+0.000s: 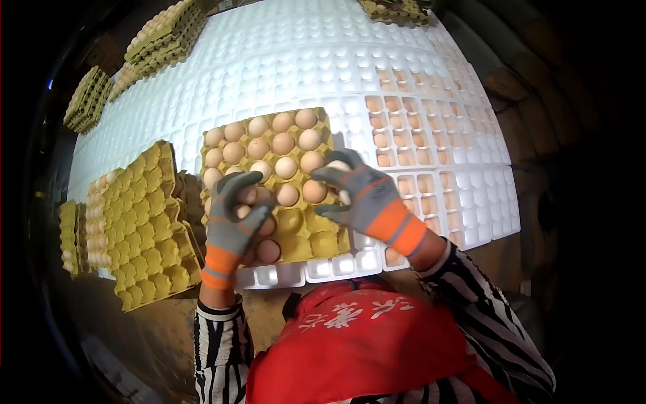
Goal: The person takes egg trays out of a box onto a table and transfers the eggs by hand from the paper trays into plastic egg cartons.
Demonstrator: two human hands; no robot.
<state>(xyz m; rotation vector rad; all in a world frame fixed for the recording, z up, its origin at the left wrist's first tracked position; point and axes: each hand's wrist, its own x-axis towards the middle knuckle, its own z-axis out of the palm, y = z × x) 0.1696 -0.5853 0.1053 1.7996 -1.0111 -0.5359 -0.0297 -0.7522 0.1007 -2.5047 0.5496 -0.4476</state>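
Note:
A yellow pulp egg tray (296,252) lies before me, with brown eggs (286,167) in most of its cups and bare cups at its near right. My left hand (232,219), in a grey and orange glove, is over the tray's left side. Its fingers and thumb curl round eggs (247,195), partly hidden by the glove. At the tray's right edge, my right hand (360,198), gloved alike, has its fingers bent round pale eggs (338,165); one shows near the fingertips and another by the palm.
White foam trays (282,67) with round cups cover the table; those at the right hold eggs (397,128). An egg-less pulp tray (148,229) leans at the left, beside stacked egg trays (97,219). More stacks (165,40) stand at the far left.

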